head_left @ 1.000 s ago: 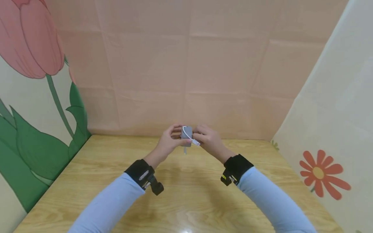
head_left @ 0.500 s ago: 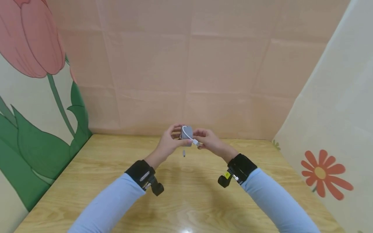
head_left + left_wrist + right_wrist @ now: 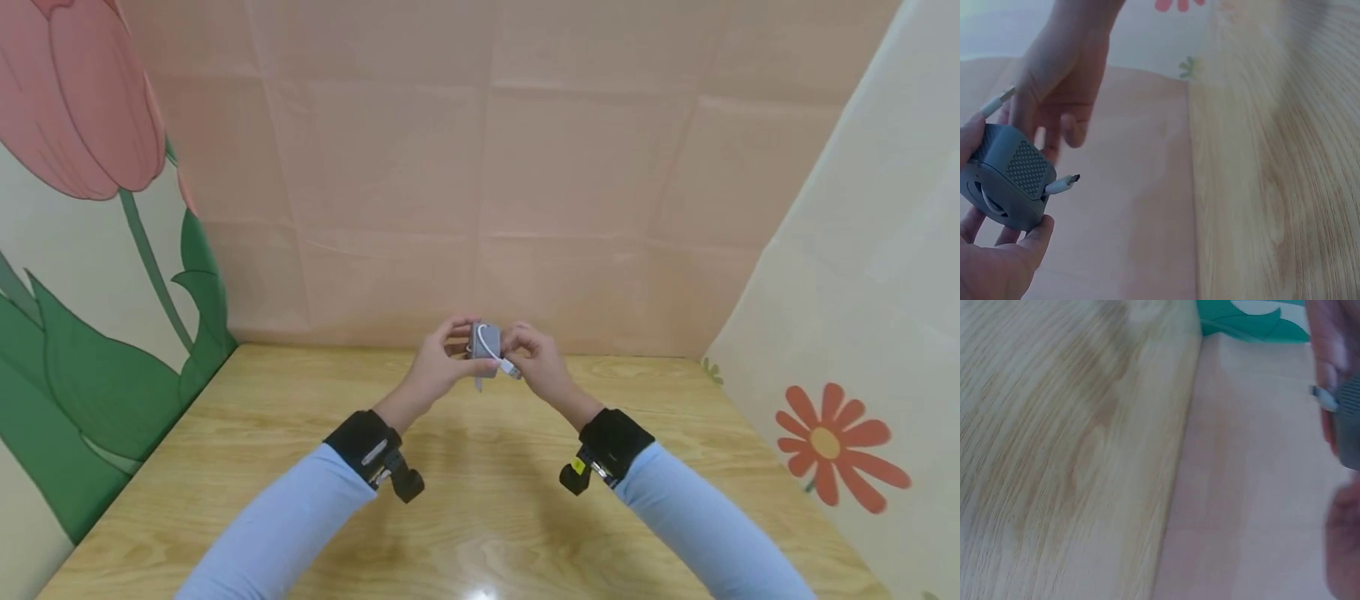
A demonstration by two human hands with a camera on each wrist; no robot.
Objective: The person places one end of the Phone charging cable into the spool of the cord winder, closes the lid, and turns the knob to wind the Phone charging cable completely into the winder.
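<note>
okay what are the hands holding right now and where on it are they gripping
The left hand grips the small grey box by its body. The right hand pinches the white cable near its connector end.

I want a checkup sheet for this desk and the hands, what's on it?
Surface: wooden table, bare where visible.
Job's things: small grey box with mesh side, held above the table.
Clutter: nothing seen.
Grips: left hand holds the grey box; right hand pinches the white cable's plug.
Cables: short white cable looping off the box; another plug end sticks out its side.
Surroundings: pink back panel, tulip panel, flower panel.
</note>
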